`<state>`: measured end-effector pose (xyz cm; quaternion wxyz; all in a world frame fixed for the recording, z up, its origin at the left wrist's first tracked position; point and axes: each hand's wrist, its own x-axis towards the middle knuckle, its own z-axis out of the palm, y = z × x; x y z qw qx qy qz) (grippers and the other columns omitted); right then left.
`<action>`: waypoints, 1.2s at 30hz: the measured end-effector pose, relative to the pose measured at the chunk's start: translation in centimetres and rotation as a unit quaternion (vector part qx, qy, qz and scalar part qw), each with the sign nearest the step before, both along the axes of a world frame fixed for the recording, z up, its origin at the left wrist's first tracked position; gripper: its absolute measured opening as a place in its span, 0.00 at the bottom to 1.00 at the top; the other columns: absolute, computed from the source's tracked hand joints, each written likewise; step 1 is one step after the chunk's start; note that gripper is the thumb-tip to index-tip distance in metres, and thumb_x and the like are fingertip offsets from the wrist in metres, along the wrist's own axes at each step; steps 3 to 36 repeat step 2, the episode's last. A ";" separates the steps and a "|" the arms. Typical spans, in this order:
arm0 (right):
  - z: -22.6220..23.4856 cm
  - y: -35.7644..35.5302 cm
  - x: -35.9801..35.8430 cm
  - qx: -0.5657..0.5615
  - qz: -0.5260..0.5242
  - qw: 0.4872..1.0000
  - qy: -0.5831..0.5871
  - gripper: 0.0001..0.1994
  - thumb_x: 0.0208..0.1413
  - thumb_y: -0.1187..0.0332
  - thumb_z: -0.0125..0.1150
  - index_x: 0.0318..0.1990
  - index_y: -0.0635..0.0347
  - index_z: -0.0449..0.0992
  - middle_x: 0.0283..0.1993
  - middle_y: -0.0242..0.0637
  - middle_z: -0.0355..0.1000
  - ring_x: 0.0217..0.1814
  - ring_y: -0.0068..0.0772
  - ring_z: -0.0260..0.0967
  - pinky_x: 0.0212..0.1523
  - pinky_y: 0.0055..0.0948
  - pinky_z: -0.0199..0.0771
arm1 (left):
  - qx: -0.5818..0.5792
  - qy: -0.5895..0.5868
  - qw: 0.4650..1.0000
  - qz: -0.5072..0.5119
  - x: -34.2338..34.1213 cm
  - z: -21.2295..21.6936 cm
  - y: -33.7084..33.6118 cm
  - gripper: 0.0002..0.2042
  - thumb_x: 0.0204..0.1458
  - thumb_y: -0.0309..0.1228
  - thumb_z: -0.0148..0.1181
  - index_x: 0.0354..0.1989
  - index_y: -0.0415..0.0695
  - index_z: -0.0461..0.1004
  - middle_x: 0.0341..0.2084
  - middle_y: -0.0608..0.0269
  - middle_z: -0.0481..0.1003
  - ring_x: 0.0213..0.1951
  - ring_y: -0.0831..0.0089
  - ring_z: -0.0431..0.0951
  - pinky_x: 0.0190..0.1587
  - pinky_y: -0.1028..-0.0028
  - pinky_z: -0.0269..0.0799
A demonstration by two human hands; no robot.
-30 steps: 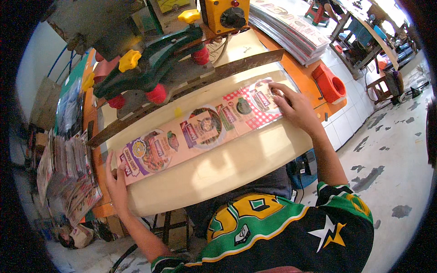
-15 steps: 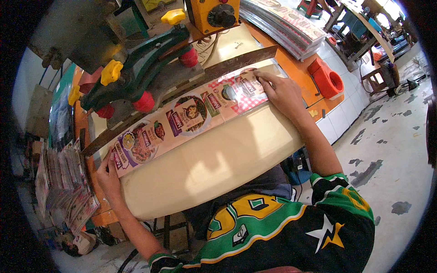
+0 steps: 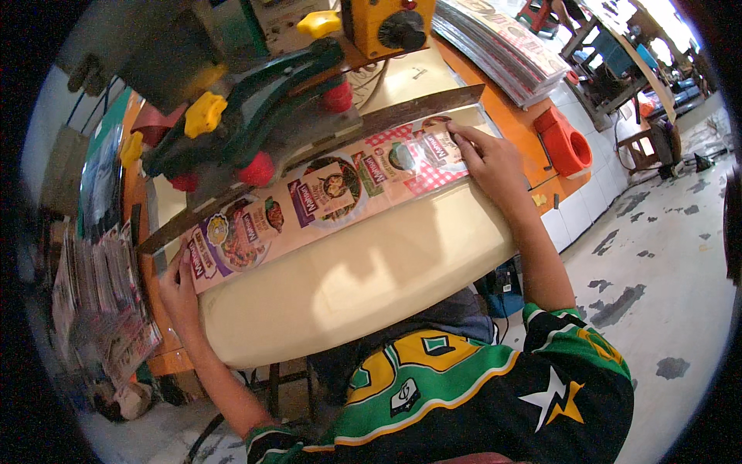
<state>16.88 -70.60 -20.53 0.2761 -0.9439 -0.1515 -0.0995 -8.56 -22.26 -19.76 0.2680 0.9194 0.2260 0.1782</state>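
Observation:
A long printed plastic sheet (image 3: 321, 203), pink with food pictures and a red checked patch, lies along the metal edge of a machine. At its left end, my left hand (image 3: 179, 290) grips the edge between thumb and fingers. My right hand (image 3: 492, 164) holds the opposite end, thumb on top and fingers bent at the edge. Beneath the sheet and nearer me spreads a smooth cream-coloured work surface (image 3: 363, 290) with a rounded front. Just beyond the sheet runs a long dark metal bar (image 3: 417, 110).
Behind the bar stands a dark green machine arm (image 3: 255, 108) with yellow knobs and red feet. A yellow control box (image 3: 390, 31) is at the back. Printed sheets are stacked at back right (image 3: 502, 54) and left (image 3: 100, 286). A red tape dispenser (image 3: 564, 143) sits right.
The whole view has shifted slightly, with the machine appearing a little further right. Both hands stay at the two ends of the printed plastic sheet, which has hardly moved against the bar.

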 end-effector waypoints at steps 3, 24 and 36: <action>-0.1 0.5 0.0 0.018 0.003 1.000 0.003 0.14 0.62 0.54 0.56 0.50 0.41 0.83 0.33 0.49 0.79 0.35 0.53 0.78 0.41 0.47 0.77 | -0.015 0.007 1.000 0.021 0.3 0.1 -0.1 0.19 0.66 0.40 0.53 0.58 0.41 0.76 0.47 0.48 0.81 0.47 0.75 0.77 0.51 0.72 0.71; -0.1 0.5 0.0 0.018 0.003 1.000 0.003 0.14 0.62 0.54 0.56 0.50 0.41 0.83 0.33 0.49 0.79 0.35 0.53 0.78 0.41 0.47 0.77 | -0.015 0.007 1.000 0.021 0.3 0.1 -0.1 0.19 0.66 0.40 0.53 0.58 0.41 0.76 0.47 0.48 0.81 0.47 0.75 0.77 0.51 0.72 0.71; -0.1 0.5 0.0 0.018 0.003 1.000 0.003 0.14 0.62 0.54 0.56 0.50 0.41 0.83 0.33 0.49 0.79 0.35 0.53 0.78 0.41 0.47 0.77 | -0.015 0.007 1.000 0.021 0.3 0.1 -0.1 0.19 0.66 0.40 0.53 0.58 0.41 0.76 0.47 0.48 0.81 0.47 0.75 0.77 0.51 0.72 0.71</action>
